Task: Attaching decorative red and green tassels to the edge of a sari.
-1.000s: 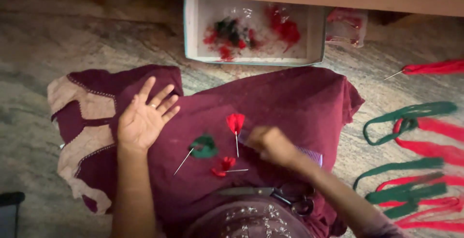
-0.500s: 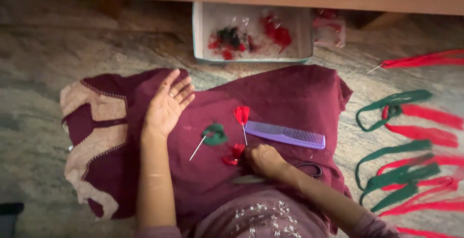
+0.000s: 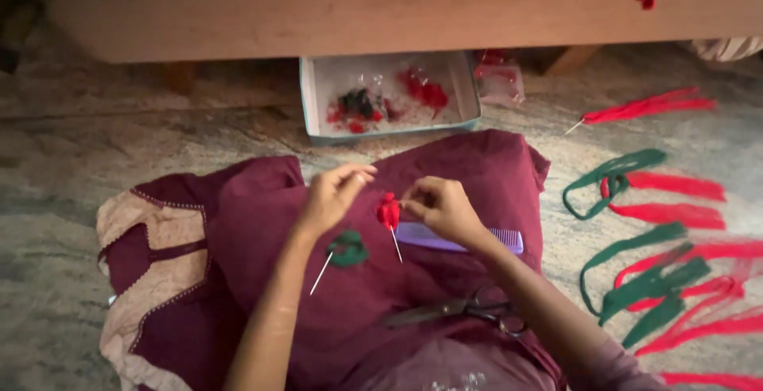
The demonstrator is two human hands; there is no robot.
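My right hand (image 3: 442,207) pinches a small red tassel (image 3: 389,213) with a thin white stick hanging from it, held above the maroon cloth (image 3: 262,216) on my lap. Just left of it is my left hand (image 3: 332,197), fingertips pinched together near the tassel's top, perhaps on a fine thread. A green tassel (image 3: 346,249) on a white stick lies on the cloth below my left hand. Behind the red tassel a purple comb (image 3: 469,238) rests on the cloth.
Black scissors (image 3: 469,310) lie on the cloth near my lap. A shallow white box (image 3: 314,89) with red and green scraps sits on the floor ahead, under a wooden bed frame (image 3: 318,9). Red and green thread bundles (image 3: 660,272) spread over the floor at right.
My left hand left the cloth, where it lay flat, and rose to the red tassel. My right hand lifted the red tassel off the cloth. The view shifted lower.
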